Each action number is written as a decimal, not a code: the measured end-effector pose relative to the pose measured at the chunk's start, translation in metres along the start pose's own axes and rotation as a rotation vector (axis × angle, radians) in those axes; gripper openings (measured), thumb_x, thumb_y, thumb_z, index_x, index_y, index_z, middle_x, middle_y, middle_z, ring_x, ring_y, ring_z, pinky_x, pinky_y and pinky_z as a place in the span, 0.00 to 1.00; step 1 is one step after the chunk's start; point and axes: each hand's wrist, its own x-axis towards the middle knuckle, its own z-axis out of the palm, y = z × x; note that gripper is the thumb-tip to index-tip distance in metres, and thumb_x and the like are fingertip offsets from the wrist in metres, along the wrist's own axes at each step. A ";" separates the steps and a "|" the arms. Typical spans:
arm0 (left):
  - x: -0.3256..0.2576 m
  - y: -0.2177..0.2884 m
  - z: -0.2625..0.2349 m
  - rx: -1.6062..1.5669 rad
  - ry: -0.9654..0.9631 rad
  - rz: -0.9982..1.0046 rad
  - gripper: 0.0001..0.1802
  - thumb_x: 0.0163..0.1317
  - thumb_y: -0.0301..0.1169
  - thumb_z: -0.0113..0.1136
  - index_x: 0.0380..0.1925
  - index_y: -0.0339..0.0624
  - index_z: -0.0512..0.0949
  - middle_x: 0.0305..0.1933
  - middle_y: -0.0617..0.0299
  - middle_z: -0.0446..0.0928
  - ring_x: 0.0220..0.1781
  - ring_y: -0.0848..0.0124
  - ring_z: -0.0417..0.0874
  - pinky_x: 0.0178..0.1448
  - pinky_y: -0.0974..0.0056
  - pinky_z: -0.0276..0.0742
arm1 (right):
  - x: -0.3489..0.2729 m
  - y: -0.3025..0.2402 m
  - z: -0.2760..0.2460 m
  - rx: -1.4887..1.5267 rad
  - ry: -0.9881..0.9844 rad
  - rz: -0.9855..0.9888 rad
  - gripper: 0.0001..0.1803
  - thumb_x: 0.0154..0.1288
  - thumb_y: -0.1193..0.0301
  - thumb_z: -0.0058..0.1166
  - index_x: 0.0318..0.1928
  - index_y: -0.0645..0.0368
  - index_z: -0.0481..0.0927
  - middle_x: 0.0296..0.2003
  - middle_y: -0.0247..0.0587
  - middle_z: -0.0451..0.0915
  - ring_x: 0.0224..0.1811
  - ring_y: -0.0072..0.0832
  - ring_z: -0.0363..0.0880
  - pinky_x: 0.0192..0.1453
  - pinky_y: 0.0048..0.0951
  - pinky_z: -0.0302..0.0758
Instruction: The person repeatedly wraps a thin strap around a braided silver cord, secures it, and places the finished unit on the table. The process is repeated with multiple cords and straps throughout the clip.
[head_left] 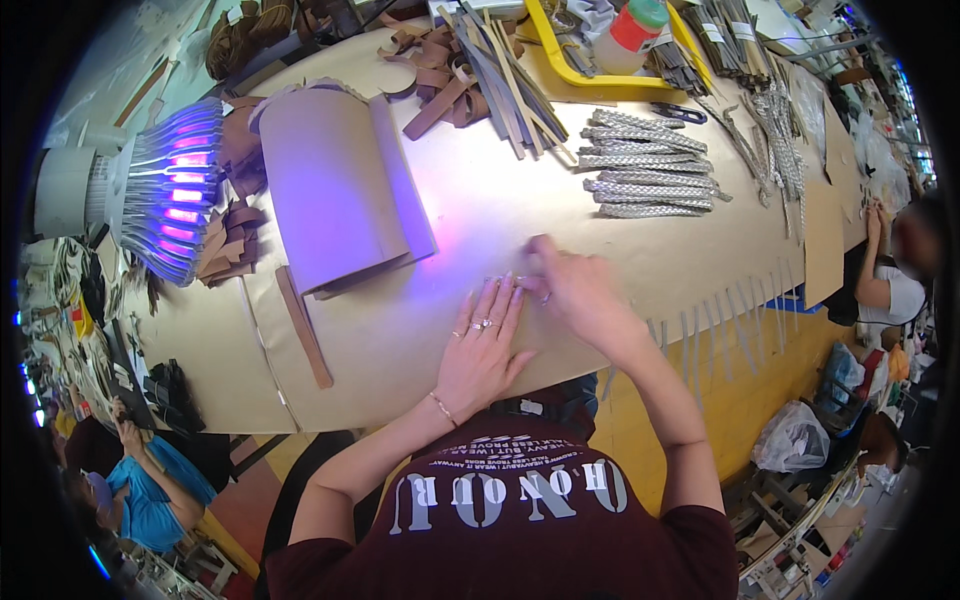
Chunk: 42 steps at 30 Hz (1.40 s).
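Fingers point(505, 303) straight, left hand point(482, 343) lies flat beside curled right hand point(585, 292).

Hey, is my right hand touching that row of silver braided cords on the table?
Apart: the head view shows tabletop between the right hand and the braided cords.

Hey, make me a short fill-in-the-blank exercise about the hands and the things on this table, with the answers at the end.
1. On the left hand, a bracelet circles the ____.
2. From the person's viewpoint, the braided silver strips lie to the ____ of the large curved sheet.
3. The jar with a red band has a ____ lid.
4. A long brown strip lies to the ____ of both hands.

Missing words: wrist; right; green; left.
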 end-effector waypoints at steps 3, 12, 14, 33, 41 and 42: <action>0.001 -0.001 0.008 0.018 0.009 -0.019 0.47 0.66 0.54 0.56 0.73 0.30 0.57 0.79 0.46 0.52 0.81 0.52 0.51 0.82 0.48 0.42 | -0.015 0.018 -0.012 0.112 0.040 0.052 0.15 0.67 0.62 0.59 0.47 0.56 0.73 0.27 0.47 0.83 0.32 0.48 0.84 0.36 0.45 0.76; 0.003 -0.002 0.008 0.016 0.044 -0.009 0.50 0.62 0.58 0.59 0.72 0.30 0.59 0.78 0.44 0.56 0.80 0.51 0.54 0.81 0.47 0.45 | -0.033 0.053 -0.031 0.294 -0.058 0.163 0.14 0.66 0.62 0.61 0.42 0.56 0.74 0.30 0.47 0.84 0.35 0.46 0.84 0.39 0.43 0.74; 0.003 -0.002 0.008 0.010 0.043 -0.016 0.48 0.64 0.58 0.56 0.72 0.31 0.60 0.78 0.45 0.56 0.80 0.52 0.54 0.82 0.49 0.45 | -0.033 0.059 -0.034 0.302 -0.060 0.162 0.14 0.66 0.62 0.62 0.41 0.56 0.74 0.29 0.47 0.83 0.34 0.47 0.84 0.38 0.43 0.74; -0.002 0.002 0.006 -0.031 0.039 -0.054 0.45 0.64 0.53 0.60 0.72 0.33 0.60 0.80 0.46 0.51 0.82 0.50 0.49 0.81 0.42 0.38 | -0.154 0.030 -0.042 0.263 0.134 0.672 0.20 0.68 0.54 0.60 0.34 0.61 0.82 0.22 0.48 0.81 0.28 0.47 0.82 0.33 0.41 0.74; -0.007 0.010 0.007 0.000 0.126 0.124 0.42 0.63 0.49 0.64 0.70 0.36 0.64 0.80 0.46 0.50 0.82 0.46 0.46 0.80 0.38 0.37 | -0.159 0.004 0.032 0.132 0.189 0.695 0.24 0.68 0.50 0.59 0.35 0.62 0.86 0.21 0.49 0.81 0.25 0.47 0.81 0.32 0.44 0.74; -0.003 0.012 0.008 -0.025 0.120 0.160 0.41 0.63 0.49 0.64 0.70 0.36 0.64 0.80 0.46 0.50 0.82 0.47 0.46 0.80 0.39 0.38 | -0.158 0.005 0.031 0.209 0.184 0.701 0.24 0.68 0.51 0.59 0.35 0.62 0.86 0.21 0.49 0.80 0.25 0.47 0.81 0.32 0.43 0.73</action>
